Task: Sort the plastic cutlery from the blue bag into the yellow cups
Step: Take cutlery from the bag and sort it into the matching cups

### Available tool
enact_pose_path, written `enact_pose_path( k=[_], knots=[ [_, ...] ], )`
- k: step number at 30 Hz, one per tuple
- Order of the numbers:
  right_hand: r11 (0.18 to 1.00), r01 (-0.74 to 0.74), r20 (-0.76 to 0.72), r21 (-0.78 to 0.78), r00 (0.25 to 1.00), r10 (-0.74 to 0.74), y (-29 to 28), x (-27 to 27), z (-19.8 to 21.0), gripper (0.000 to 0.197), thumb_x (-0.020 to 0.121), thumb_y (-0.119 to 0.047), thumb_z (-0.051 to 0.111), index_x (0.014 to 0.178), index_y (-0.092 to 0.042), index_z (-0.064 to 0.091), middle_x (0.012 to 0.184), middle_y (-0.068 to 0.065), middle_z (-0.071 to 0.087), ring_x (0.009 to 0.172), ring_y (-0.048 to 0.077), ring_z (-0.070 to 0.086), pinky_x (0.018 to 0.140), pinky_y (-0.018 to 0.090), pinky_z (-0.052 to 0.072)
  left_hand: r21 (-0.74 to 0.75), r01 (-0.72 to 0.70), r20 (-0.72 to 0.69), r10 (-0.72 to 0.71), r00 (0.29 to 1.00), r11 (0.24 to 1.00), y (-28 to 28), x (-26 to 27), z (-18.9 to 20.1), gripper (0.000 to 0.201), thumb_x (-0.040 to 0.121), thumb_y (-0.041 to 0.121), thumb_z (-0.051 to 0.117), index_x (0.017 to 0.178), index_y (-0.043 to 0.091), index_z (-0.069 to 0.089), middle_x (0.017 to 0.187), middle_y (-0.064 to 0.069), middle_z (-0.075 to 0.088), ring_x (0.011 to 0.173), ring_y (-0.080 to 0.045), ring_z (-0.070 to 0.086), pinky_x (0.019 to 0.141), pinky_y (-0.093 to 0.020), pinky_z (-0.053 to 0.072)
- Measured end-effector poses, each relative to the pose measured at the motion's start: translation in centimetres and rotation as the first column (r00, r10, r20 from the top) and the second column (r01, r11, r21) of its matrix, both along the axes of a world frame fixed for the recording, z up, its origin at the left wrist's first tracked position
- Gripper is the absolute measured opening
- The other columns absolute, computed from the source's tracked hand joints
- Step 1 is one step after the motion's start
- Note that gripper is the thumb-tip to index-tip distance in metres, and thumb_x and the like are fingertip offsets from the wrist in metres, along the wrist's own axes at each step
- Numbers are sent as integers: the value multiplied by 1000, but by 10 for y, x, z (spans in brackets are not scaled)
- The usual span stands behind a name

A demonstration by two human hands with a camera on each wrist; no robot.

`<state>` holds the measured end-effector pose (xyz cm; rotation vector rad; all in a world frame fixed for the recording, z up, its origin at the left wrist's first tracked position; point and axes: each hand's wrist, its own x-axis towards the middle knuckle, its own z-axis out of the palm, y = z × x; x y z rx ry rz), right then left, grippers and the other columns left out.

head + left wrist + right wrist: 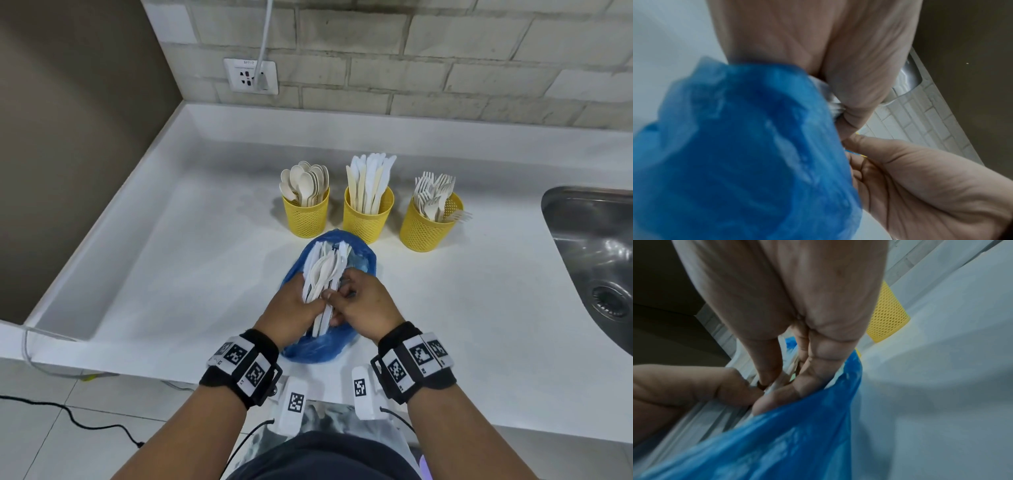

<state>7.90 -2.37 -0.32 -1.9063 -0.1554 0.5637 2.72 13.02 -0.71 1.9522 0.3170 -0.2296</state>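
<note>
- Cutlery bundle [322, 277]: white and cream plastic knives and spoons fanned in one sheaf over the open blue bag [363, 255], handles toward the person, tips pointing at the cups. Held as a fan, probably so single pieces can be picked off without digging in the bag.
- Left hand [294, 301]: fingers curled under and around the sheaf's handle end, thumb across the top. It acts as the clamp and keeps the stack flat.
- Right hand [363, 301]: thumb and forefinger pinching at a piece on the right edge of the sheaf, other fingers curled in. The right wrist view shows a thumb [766, 361] pressed against white handles; which type is being pulled I cannot tell.
- Bag lies on the white countertop [171, 274] just in front of the cups, mouth facing them and its plastic slumped under both hands, which keeps the carry short.
- Left cup [306, 216] holds spoons, bowls up; middle cup [368, 219] holds knives, blades up; right cup [430, 228] holds forks, tines up, with one fork [460, 216] lying over its rim. One type per cup, all well filled.
- Judgement: sorting is well along and this sheaf is the remainder.
- Steel sink [596, 260] at the far right, wall socket [250, 76] behind.
</note>
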Motion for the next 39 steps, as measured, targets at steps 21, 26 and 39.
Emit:
enact_pose_path(
  k=[21, 26, 39],
  knots=[
    [995, -95, -88, 30, 991, 97, -18, 2, 15, 18, 92, -20, 62, 105, -18, 75, 96, 2, 79, 89, 19, 76, 87, 42, 62, 90, 132, 135, -144, 980, 987, -12, -2, 0, 39, 91, 20, 74, 117, 20, 45, 101, 16, 58, 88, 6, 59, 69, -7, 43],
    [991, 106, 43, -80, 994, -103, -33, 20, 17, 24, 85, -32, 50, 103, -28, 65, 99, 7, 74, 96, 35, 71, 89, 56, 57, 82, 167, 88, -174, 981, 982, -5, -6, 2, 61, 91, 22, 72, 140, 30, 36, 116, 22, 57, 102, 9, 57, 85, -11, 46],
    [925, 264, -158, 273, 961, -228, -40, 19, 33, 43, 101, -55, 38, 113, -31, 71, 114, 4, 76, 108, 26, 71, 89, 48, 59, -279, 246, 21, -250, 968, 928, -14, -12, 35, 39, 94, 5, 71, 125, 24, 59, 110, -5, 76, 79, -24, 70, 77, -44, 61]
  ],
)
